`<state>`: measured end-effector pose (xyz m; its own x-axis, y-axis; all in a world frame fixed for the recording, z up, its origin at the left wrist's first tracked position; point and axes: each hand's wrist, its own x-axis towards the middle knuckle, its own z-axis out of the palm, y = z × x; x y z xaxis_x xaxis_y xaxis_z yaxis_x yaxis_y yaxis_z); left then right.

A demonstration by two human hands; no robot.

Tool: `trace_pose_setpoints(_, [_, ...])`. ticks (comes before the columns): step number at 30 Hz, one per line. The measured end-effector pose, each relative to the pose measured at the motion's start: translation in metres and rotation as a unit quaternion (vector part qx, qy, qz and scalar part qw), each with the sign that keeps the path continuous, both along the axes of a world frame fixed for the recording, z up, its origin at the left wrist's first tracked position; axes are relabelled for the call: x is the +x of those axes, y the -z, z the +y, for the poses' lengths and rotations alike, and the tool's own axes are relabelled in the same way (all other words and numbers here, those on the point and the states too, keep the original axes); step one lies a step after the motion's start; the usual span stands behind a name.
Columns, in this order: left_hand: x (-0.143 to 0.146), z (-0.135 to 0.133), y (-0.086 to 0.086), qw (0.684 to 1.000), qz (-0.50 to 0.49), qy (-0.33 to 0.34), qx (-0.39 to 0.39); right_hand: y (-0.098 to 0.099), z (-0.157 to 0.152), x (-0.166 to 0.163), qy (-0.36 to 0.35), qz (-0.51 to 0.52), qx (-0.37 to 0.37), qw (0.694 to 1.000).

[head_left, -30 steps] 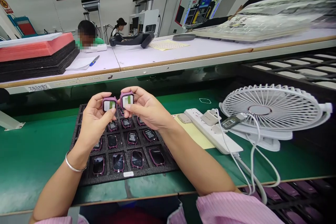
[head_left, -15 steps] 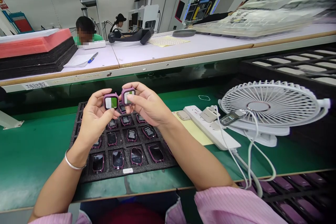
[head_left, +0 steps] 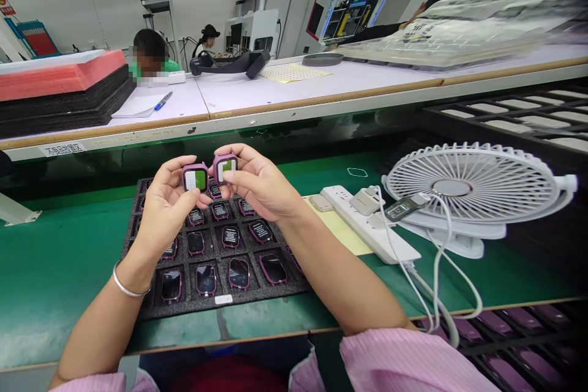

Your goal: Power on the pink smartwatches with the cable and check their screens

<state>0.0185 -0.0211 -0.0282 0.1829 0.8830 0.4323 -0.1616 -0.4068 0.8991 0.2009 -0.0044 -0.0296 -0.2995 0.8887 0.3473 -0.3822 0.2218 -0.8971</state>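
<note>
While both were lit and turned up, likely for comparing, the left watch [head_left: 195,178] was gripped by fingers of the left hand [head_left: 163,211], the right watch [head_left: 225,168] by the right hand [head_left: 261,187], above the tray [head_left: 257,301].

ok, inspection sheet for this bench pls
Surface: green mat, tray lying on it.
Job's things: left watch and right watch, purple, screens lit, held side by side above the tray; more watches in its pockets.
Clutter: fan, power strip, yellow sheet.
Grippers: left hand holds left watch; right hand holds right watch.
Cables: white cables run from the power strip over the front edge.
Surroundings: white bench, foam stack, a person seated behind.
</note>
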Motion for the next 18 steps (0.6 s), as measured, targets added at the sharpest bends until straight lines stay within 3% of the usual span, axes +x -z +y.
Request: trace_pose_setpoints(18, [0.0010, -0.0021, -0.0025, 0.999, -0.023, -0.014, -0.036, 0.0034, 0.0024, -0.0008, 0.016, 0.001, -0.009, 1.000])
